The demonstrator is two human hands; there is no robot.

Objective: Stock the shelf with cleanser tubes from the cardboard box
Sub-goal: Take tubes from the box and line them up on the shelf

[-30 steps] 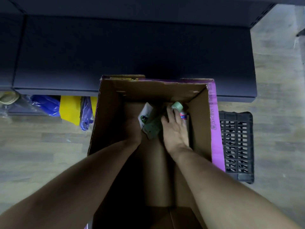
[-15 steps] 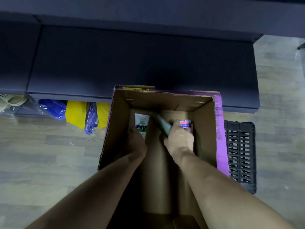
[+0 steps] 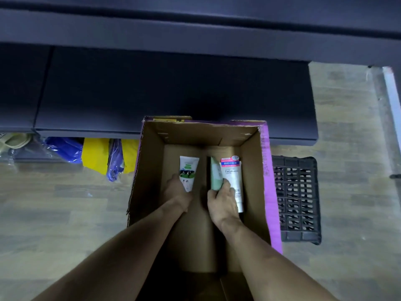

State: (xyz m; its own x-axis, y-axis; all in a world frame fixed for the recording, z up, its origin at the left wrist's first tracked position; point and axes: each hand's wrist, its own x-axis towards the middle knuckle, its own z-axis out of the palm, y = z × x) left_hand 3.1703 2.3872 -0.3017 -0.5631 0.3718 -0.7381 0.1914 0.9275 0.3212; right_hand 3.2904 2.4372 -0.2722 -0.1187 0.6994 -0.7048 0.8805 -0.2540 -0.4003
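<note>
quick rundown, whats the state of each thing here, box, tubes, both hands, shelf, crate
cardboard box: open, on the floor
white tube with green label: in the box, left hand grips it
pale green tube: gripped by right hand
white tube with pink label: under right hand
shelf: bare
black crate: on the floor

This looks like a shop floor: long, dark retail shelving [image 3: 173, 88] runs along a wood-look floor [image 3: 54, 213]. An open cardboard box [image 3: 256, 170] of cleanser tubes [image 3: 231, 174] stands at the shelf's front edge, beside a black plastic crate [image 3: 297, 200], with bagged goods [image 3: 95, 155] tucked under the shelf.
</note>
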